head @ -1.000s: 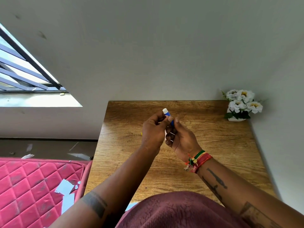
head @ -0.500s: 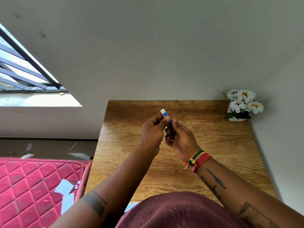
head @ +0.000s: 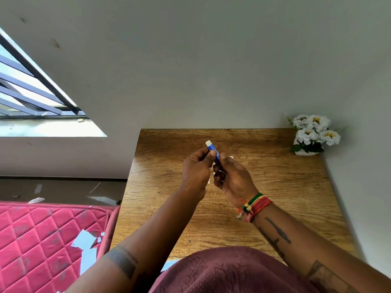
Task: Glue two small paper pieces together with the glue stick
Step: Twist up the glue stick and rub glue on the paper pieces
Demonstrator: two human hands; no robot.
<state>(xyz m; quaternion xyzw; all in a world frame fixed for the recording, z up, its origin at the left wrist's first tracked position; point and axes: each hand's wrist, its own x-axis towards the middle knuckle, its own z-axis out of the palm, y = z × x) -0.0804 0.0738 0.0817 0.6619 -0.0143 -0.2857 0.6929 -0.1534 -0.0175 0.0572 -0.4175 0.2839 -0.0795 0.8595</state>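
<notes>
a blue glue stick [head: 212, 149] with a white end pointing up and away is tilted above the table [head: 275, 187], while a pale paper piece [head: 231, 157] peeks out just beside it.

Both hands meet raised, left hand [head: 195, 170] and right hand [head: 231, 176] pinched closed.

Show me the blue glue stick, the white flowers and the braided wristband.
Blue glue stick [head: 211, 147], head view, upper barrel.
White flowers in white pot [head: 314, 129], head view, central blossoms.
Red-green braided wristband [head: 256, 205], head view, threads on wrist.
</notes>
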